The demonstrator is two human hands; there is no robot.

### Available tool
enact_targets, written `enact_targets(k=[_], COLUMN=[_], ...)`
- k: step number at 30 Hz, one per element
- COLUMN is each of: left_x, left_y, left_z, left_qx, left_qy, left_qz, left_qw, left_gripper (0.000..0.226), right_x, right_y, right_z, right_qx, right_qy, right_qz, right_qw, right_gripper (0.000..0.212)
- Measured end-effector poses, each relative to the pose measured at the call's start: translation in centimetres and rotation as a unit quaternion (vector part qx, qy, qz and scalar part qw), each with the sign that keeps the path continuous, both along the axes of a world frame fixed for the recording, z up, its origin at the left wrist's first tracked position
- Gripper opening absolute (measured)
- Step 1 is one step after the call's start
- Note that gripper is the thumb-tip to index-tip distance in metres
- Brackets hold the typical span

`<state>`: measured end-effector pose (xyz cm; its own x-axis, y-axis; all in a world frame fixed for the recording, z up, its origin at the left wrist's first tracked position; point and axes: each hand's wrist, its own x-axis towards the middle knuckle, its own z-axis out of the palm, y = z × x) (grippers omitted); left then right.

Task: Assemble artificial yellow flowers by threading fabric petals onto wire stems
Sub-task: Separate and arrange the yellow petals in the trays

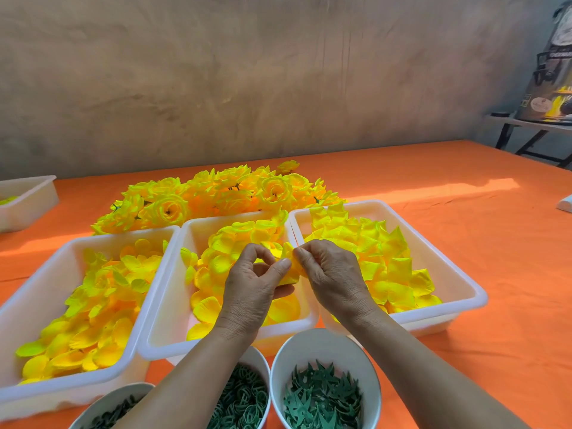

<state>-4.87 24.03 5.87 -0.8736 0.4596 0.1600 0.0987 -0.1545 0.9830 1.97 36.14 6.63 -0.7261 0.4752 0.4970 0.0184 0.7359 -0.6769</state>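
Item in hand: one yellow petal piece (289,261), pinched between left hand (253,286) and right hand (331,274) above the middle tray (173,305) — thumbs and forefingers pressed together on it. Step, by my reading: threading — stem hidden. Next calls for another petal, centred.

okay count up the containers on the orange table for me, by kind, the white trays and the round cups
White rectangular trays: 4, three side by side holding yellow petals and one at the far left edge.
Round white cups: 3, holding green parts.
Total: 7 containers.
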Motion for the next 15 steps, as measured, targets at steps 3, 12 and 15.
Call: enact_targets(k=[3, 12, 15], left_x=[0.1, -0.4, -0.4], left_y=[0.0, 0.0, 0.0], left_z=[-0.1, 0.0, 0.1], left_qx=[-0.013, -0.036, -0.037], left_qy=[-0.003, -0.065, -0.064], left_qz=[0.005, 0.030, 0.039], left_qw=[1.000, 0.997, 0.997], left_gripper=[0.009, 0.021, 0.025], right_x=[0.2, 0.6, 0.7], right_y=[-0.1, -1.0, -1.2], right_z=[0.1, 0.3, 0.1], right_qx=[0.013, 0.069, 0.088], right_qy=[0.013, 0.001, -0.011], right_qz=[-0.008, 0.043, 0.049], right_qw=[1.000, 0.997, 0.995], right_gripper=[0.021, 0.020, 0.026])
